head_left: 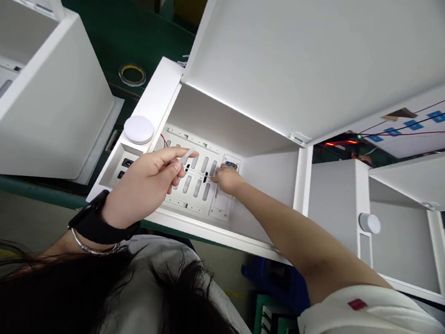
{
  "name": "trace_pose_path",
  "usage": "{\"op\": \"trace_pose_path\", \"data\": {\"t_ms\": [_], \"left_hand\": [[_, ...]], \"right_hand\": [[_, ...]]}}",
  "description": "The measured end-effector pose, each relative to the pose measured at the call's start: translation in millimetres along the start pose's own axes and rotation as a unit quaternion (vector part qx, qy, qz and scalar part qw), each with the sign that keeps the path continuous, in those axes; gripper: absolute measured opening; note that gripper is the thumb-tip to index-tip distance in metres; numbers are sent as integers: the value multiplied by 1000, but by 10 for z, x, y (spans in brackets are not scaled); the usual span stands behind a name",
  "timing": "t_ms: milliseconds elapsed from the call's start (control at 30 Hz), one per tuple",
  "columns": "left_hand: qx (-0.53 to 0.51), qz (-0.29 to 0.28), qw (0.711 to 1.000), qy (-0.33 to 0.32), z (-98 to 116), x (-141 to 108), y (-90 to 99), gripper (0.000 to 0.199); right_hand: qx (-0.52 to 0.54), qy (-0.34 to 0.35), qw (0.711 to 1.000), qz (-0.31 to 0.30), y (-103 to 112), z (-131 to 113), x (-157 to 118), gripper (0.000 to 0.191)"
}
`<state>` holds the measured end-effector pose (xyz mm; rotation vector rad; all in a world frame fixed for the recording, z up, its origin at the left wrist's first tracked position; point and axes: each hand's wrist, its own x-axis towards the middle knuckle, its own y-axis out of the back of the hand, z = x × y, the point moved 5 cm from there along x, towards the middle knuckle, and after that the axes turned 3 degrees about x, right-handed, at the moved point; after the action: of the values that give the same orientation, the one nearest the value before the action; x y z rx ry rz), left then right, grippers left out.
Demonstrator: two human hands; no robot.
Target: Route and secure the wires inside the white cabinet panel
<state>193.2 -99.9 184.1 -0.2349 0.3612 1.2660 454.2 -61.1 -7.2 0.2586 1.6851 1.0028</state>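
Observation:
A white box (216,232) with its lid (320,55) raised stands before me. Inside lies a white slotted panel (179,203) with small black parts on it. Between thumb and index finger of my left hand (148,183), held over the panel, is a small whitish translucent strip (187,156). Reaching down into the box, my right hand (226,180) has its fingers drawn together at the panel, beside a black part (206,177). What those fingertips grip, if anything, is hidden. A small circuit board (232,165) sits just beyond that hand.
Another white box (50,113) stands at left, and a third (333,198) at right. A tape roll (132,75) lies on the green bench (91,18). A round white knob (138,129) tops the near box's side compartment. Blue crates (274,282) are below the bench.

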Motion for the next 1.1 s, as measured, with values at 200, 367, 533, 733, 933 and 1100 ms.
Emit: {"op": "trace_pose_path", "data": {"t_ms": [200,367,533,733,933,1100], "left_hand": [[9,-15,1000,16,-5,-20,-15,23],[76,-27,997,11,53,-33,-29,16],[155,-22,988,3,69,-23,-64,23],[191,2,981,-27,47,-32,-82,17],[174,17,984,-39,71,-63,-110,16],[145,101,984,-33,32,-36,-33,41]], "right_hand": [[1,-22,1000,-2,17,4,-4,40],[65,-71,995,6,316,59,-36,24],[448,-49,858,248,1234,-144,-550,30],[612,184,765,75,1694,-927,-1142,33],[627,165,761,39,1556,-920,-1034,24],[587,70,801,92,1300,-510,-698,20]]}}
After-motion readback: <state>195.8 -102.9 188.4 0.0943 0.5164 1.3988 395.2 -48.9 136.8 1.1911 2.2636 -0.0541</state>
